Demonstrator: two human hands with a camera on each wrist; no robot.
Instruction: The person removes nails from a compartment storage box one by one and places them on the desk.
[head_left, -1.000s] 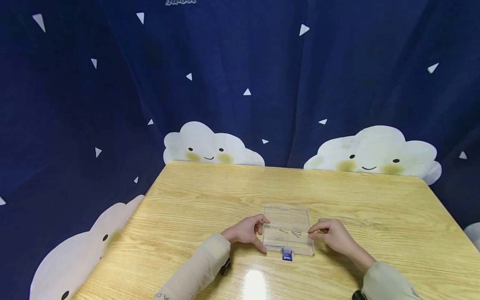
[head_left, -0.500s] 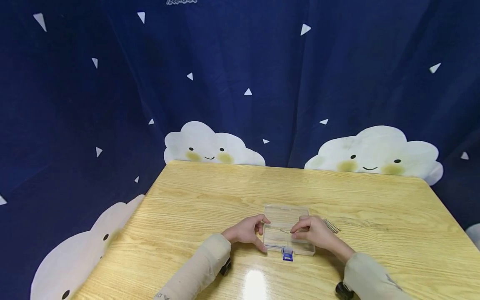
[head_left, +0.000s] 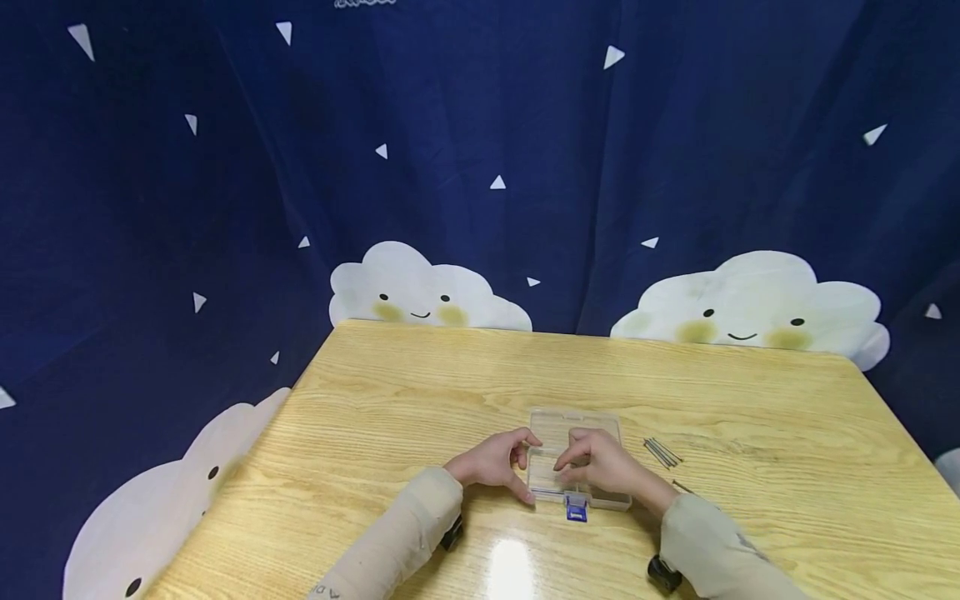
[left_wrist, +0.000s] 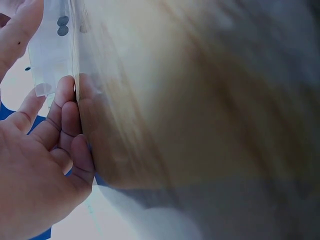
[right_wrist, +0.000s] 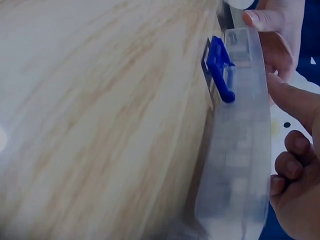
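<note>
A clear plastic box (head_left: 543, 479) with a blue latch (head_left: 576, 508) lies on the table, its lid (head_left: 553, 425) folded back away from the person. My left hand (head_left: 491, 460) holds the box's left end between thumb and fingers. In the left wrist view the left hand (left_wrist: 47, 145) has its fingers against the tabletop beside the box. My right hand (head_left: 603, 462) reaches over the box, thumb and forefinger low inside it. In the right wrist view the box wall stands before the right hand (right_wrist: 300, 165); I cannot tell whether its fingertips pinch anything.
Several long, thin metal nails (head_left: 660, 452) lie on the wooden table (head_left: 420, 375) right of the box. Another thin nail (head_left: 682, 486) shows beside the right sleeve (head_left: 705, 537). A dark blue curtain (head_left: 450, 125) with clouds hangs behind the table.
My right hand has moved left from the box's right edge to over its middle, uncovering the nails on the table. It now hides the small metal pieces seen inside before. The left hand stays put.
</note>
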